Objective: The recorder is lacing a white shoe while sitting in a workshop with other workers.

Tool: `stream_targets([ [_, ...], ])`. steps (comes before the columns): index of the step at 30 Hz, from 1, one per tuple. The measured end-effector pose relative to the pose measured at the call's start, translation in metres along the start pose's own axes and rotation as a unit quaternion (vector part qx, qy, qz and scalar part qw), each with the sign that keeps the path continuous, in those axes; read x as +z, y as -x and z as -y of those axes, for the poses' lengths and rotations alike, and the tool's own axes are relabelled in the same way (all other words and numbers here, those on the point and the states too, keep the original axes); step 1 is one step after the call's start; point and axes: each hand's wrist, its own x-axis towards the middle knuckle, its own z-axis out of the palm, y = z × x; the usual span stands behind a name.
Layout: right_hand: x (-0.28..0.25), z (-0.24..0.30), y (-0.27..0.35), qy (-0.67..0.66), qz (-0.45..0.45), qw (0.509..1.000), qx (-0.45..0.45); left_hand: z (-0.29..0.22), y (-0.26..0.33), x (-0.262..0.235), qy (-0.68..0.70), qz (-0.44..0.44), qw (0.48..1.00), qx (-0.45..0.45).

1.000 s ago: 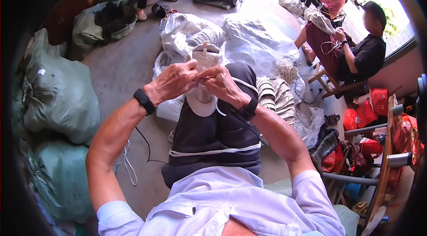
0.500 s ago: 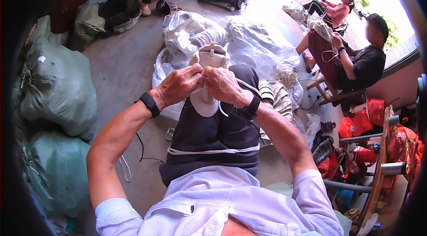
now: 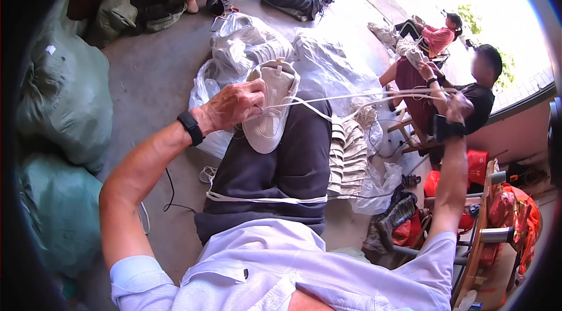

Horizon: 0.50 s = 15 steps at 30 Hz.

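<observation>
A pale beige sneaker (image 3: 270, 126) rests on my dark-trousered thighs, toe toward me and opening away. My left hand (image 3: 234, 104) is closed at its left side, thumb and fingers pinched near the eyelets; the fingertips partly hide what they grip. A white shoelace (image 3: 351, 98) runs from the eyelets far out to the right in taut strands. Its far part is in my right hand (image 3: 458, 107), closed and slightly blurred, with the arm stretched out to the right. Another strand of lace sags across my right thigh.
A stack of beige shoes (image 3: 348, 159) stands right of my legs, before clear plastic bags (image 3: 333, 62) of shoes. Large green sacks (image 3: 67, 88) line the left. A seated person (image 3: 477, 91) works on a shoe at right, near a wooden rack (image 3: 477, 235) with red bags.
My right hand has moved from the shoe far out to the right, drawing the lace with it. The left hand has stayed by the shoe, whose front is now uncovered.
</observation>
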Motion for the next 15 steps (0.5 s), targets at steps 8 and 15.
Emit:
stream_targets([
  [8,-0.040,-0.252,0.158,0.669,0.043,0.728,0.143,0.002,0.015,-0.003,-0.002,-0.005,1.000,-0.016],
  [15,-0.033,-0.266,0.177,0.485,0.011,0.821,0.301,0.001,0.006,0.007,0.015,-0.029,0.999,-0.012],
])
